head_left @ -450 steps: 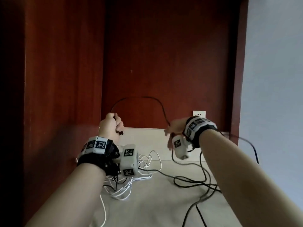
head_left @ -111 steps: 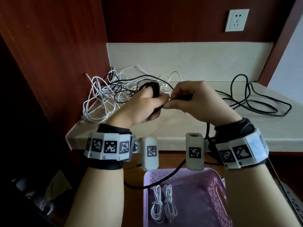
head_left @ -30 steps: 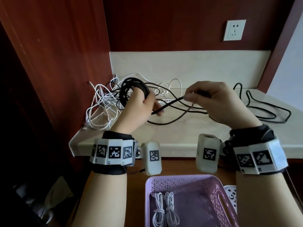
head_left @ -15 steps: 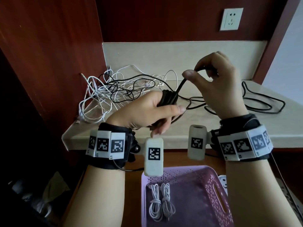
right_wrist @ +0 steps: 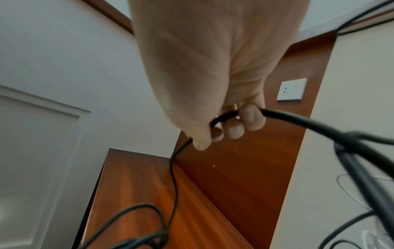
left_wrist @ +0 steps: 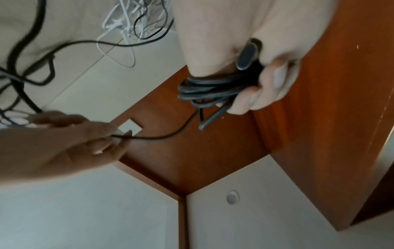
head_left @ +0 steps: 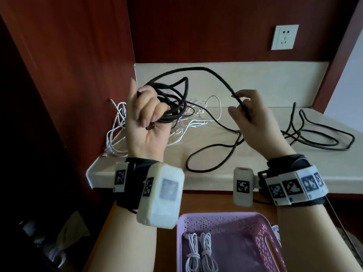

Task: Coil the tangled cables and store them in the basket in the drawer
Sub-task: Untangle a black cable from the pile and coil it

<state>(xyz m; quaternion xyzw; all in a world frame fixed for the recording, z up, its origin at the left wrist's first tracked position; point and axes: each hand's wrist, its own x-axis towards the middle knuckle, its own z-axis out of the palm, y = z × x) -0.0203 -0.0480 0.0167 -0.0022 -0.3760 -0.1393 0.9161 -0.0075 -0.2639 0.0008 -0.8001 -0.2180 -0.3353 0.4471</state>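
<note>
Dark wood panels wall in a pale tabletop (head_left: 255, 169) with a wall socket (head_left: 284, 37) above it, where in the head view the left hand (head_left: 146, 122) is raised palm-up, fingers curled round a coil of black cable (head_left: 172, 107), while the right hand (head_left: 253, 118) pinches the free run arching between them; tangled white cables (head_left: 117, 122) lie behind on the tabletop, and two coiled white cables (head_left: 200, 256) sit in the purple basket (head_left: 216, 220) below. From the left wrist, its fingers (left_wrist: 275, 79) clamp the loops and a dark oval plug (left_wrist: 247, 55), the right hand (left_wrist: 64, 144) gripping the strand nearby. From the right wrist, its fingers (right_wrist: 251, 119) close narrowly on the black cable (right_wrist: 309, 123).
</note>
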